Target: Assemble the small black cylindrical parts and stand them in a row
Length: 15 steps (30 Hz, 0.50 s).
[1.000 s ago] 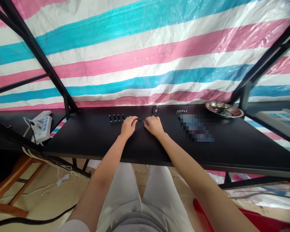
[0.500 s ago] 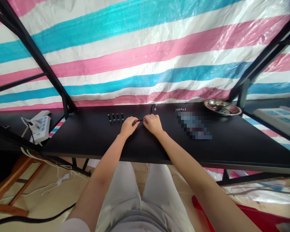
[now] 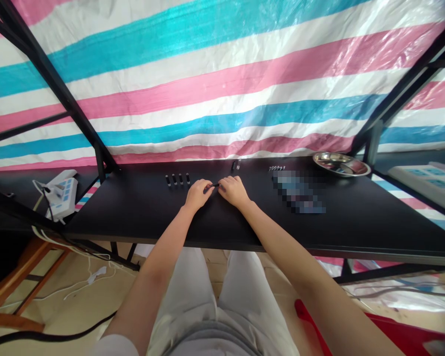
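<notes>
My left hand and my right hand rest close together on a black table, fingers curled. Between their fingertips they pinch a small dark stick-like part, one hand at each end. Just left of my left hand stands a row of several small black cylinders. Behind my right hand stand two more small pieces, one dark and one clear.
A steel dish sits at the back right, with a row of small metal bits and a blurred patch beside it. A white power strip lies at the left. A striped tarp hangs behind, and black frame bars slant at both sides.
The hands have drawn slightly closer together around the small part; the view shifted a little. Otherwise nothing has moved.
</notes>
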Tool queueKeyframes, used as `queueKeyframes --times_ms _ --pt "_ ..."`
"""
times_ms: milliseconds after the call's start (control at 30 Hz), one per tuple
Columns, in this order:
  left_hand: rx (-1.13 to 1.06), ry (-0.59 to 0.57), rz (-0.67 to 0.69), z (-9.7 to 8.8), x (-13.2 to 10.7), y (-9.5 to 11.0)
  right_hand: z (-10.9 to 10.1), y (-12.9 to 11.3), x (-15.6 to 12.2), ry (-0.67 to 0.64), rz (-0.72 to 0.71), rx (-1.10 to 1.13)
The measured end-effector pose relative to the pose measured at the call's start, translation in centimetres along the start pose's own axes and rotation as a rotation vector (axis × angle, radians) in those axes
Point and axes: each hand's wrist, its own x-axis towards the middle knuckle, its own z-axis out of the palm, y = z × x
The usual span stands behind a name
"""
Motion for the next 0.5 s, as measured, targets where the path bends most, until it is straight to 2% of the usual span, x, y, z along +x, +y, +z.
queueKeyframes --times_ms 367,433,500 --pt "-0.059 -0.002 0.001 -0.08 0.09 0.16 0.38 -0.51 0.05 -0.016 0.024 0.079" --pt "-0.091 0.036 -0.009 -0.23 0.16 0.20 0.31 -0.60 0.10 -0.011 0.044 0.115" --pt "-0.143 0.133 -0.060 -0.58 0.26 0.26 0.34 -0.62 0.23 -0.004 0.085 0.175"
